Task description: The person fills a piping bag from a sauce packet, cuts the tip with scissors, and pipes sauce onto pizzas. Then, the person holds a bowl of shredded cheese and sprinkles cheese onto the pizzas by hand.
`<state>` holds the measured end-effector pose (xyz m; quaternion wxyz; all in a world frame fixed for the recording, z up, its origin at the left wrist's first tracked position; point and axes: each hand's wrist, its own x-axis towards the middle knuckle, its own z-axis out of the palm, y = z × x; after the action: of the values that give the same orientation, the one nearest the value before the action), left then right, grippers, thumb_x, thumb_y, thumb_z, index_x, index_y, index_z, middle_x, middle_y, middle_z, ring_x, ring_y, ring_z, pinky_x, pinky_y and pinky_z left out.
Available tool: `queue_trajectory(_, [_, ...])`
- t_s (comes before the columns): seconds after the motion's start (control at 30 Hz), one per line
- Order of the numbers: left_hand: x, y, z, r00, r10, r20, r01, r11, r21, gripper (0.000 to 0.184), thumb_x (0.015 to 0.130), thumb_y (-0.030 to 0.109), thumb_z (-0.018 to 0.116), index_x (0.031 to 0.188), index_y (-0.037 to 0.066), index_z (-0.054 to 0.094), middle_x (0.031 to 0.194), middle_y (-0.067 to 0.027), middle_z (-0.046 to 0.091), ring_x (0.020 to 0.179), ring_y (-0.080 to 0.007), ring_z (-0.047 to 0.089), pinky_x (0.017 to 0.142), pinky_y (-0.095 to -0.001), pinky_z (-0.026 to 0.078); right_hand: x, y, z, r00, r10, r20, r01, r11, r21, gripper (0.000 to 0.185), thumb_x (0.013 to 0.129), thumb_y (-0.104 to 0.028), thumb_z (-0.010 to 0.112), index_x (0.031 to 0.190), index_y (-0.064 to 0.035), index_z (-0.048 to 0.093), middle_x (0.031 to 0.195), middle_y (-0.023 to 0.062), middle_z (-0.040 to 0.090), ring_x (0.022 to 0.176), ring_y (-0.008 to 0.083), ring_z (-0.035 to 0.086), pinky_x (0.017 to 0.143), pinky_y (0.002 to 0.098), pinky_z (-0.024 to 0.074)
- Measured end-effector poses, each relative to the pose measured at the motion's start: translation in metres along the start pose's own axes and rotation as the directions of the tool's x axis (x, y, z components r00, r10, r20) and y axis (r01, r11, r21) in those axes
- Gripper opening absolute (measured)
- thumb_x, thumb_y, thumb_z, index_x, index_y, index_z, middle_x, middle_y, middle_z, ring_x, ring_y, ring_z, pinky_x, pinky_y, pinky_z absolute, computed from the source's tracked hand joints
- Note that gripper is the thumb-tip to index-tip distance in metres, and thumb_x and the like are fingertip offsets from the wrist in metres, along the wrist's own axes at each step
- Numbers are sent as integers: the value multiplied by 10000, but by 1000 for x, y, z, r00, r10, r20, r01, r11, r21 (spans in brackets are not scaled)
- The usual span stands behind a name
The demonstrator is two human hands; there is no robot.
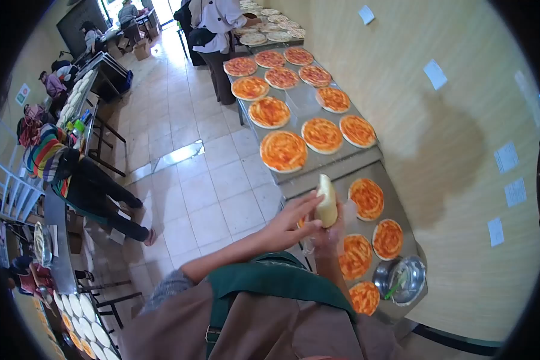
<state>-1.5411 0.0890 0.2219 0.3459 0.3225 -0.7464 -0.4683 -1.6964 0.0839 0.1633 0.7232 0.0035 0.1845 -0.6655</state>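
A pale yellow block of cheese (326,201) stands nearly upright between my hands, in front of my chest. My right hand (330,235), in a clear plastic glove, grips its lower part. The bare fingers of my left hand (297,217) close on the block from the left side. Below and to the right lie sauce-covered pizza bases, among them one pizza base (366,199) close to my right hand. A steel bowl (418,281) with a green-handled utensil (395,290) in it stands at the near right of the table.
The metal table (336,171) runs away along the wall, with several sauced pizza bases (283,151) on it. A person (216,30) in a light jacket stands at its far end. Across the tiled floor (192,192), a person in a striped top (51,150) stands beside another row of tables.
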Motion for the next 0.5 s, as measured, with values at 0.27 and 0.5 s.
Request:
queue_trajectory(0.27, [-55, -83, -173, 692, -307, -654, 212, 952, -221, 316, 927, 205, 442, 1205, 74, 519, 1260, -62, 505, 1163, -178, 443, 925, -327, 346, 148, 128, 69, 920, 301, 253, -338, 933, 120, 426, 961, -382, 303, 1196, -98, 516, 1126, 95, 584, 1043, 282, 560, 787, 450, 499])
queue_trajectory(0.5, [-81, -208, -311, 332, -577, -746, 416, 800, -434, 383, 932, 339, 430, 1200, 79, 516, 1198, -61, 558, 1104, -179, 497, 889, -336, 365, 309, 179, 117, 932, 266, 246, -304, 944, 128, 379, 959, -350, 330, 1188, -126, 533, 1133, 95, 591, 1024, 276, 583, 745, 428, 551])
